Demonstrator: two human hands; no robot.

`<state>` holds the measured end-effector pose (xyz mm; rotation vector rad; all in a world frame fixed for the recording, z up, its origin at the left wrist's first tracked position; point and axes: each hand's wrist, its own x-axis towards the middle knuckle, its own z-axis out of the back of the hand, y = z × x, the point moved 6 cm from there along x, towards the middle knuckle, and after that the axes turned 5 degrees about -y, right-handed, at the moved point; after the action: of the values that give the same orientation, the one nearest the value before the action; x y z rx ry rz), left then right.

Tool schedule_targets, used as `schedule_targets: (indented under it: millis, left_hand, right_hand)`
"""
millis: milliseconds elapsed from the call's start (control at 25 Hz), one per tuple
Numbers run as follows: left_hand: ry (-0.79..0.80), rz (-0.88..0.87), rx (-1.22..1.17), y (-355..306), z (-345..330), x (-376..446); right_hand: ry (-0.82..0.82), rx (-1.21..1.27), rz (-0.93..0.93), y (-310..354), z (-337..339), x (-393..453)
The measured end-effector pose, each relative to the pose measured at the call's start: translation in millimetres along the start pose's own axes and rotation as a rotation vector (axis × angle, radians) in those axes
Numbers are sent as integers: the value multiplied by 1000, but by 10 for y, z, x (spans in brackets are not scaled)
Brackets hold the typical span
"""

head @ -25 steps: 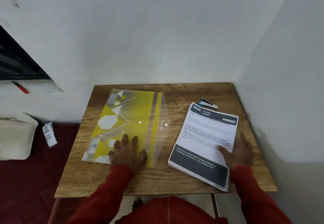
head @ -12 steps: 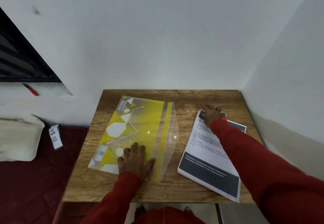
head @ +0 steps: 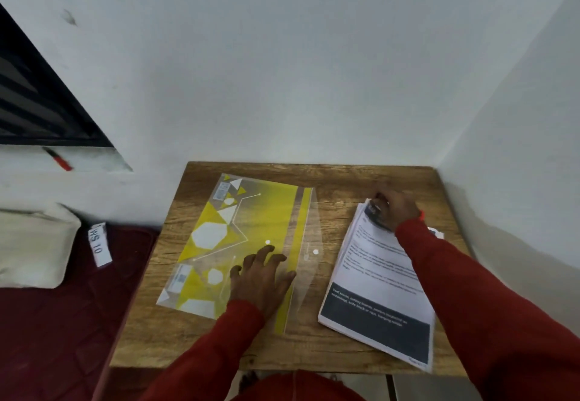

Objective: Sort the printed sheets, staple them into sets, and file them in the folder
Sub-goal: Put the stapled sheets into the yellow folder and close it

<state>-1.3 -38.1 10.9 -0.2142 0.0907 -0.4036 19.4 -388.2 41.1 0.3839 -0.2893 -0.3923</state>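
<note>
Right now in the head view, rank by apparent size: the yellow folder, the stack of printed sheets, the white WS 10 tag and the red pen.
1. yellow folder and stack of printed sheets: similar; the stack lies nearer the camera, so unranked.
2. WS 10 tag.
3. red pen, smallest, though farther away.

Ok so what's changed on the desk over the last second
The right hand left the near edge of the stack of sheets and reached to its far corner, where the stapler lay; it now grips the top sheets there, lifted slightly. The stapler itself is hidden by the hand. The left hand has stayed pressed flat on the yellow folder, which has not moved on the table.
</note>
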Motion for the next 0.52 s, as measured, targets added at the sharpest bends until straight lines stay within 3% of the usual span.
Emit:
schedule_targets:
  millis: [160, 240, 440, 520]
  left_hand:
    - [46, -106, -122, -440, 1, 147]
    - [20, -168, -238, -641, 11, 201]
    - [156, -158, -876, -1224, 201, 329]
    - [46, -115, -1011, -1332, 296, 380]
  right_hand:
    - [2, 30, 106, 111, 196, -34]
    - [34, 162, 90, 151, 331, -75]
    - [-75, 523, 225, 638, 852, -290]
    - [-120, 583, 288, 881, 1059, -337]
